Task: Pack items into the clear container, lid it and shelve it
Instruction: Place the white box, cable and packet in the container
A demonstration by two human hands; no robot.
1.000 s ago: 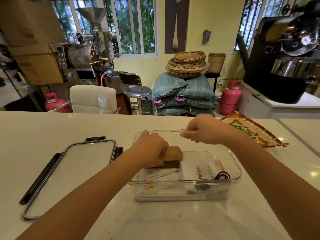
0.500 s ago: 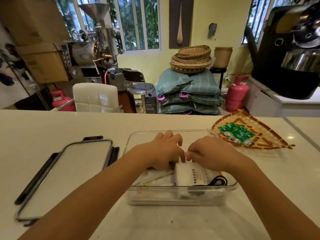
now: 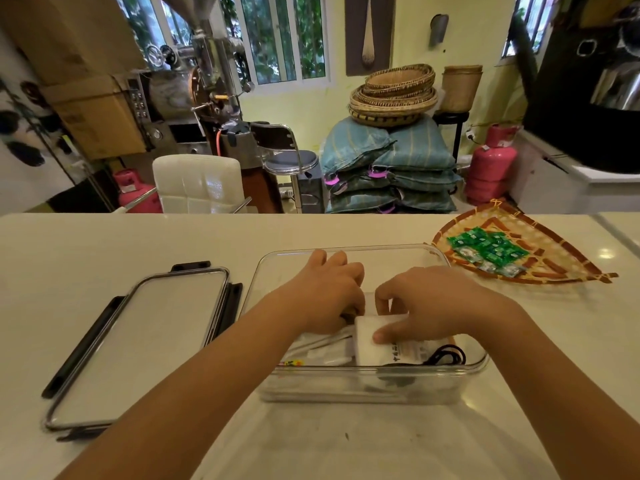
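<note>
The clear container (image 3: 460,375) stands on the white counter in front of me. Both hands are inside it. My right hand (image 3: 429,303) grips a white packet (image 3: 372,344) between thumb and fingers, its end lifted. My left hand (image 3: 325,292) presses down beside it, fingers curled over the brown block, which is almost hidden. Under them lie white sachets (image 3: 325,351) and a black cord (image 3: 446,355). The container's lid (image 3: 145,341), clear with black clips, lies flat to the left.
A woven fan-shaped tray (image 3: 568,261) with several green packets (image 3: 485,251) lies at the right on the counter (image 3: 104,244). Beyond the far edge stand a white chair (image 3: 197,183), a stool, stacked sacks and gas cylinders.
My right hand came down from above the container's far rim into it and took hold of the white packet. My left hand shifted over the brown block, hiding it.
</note>
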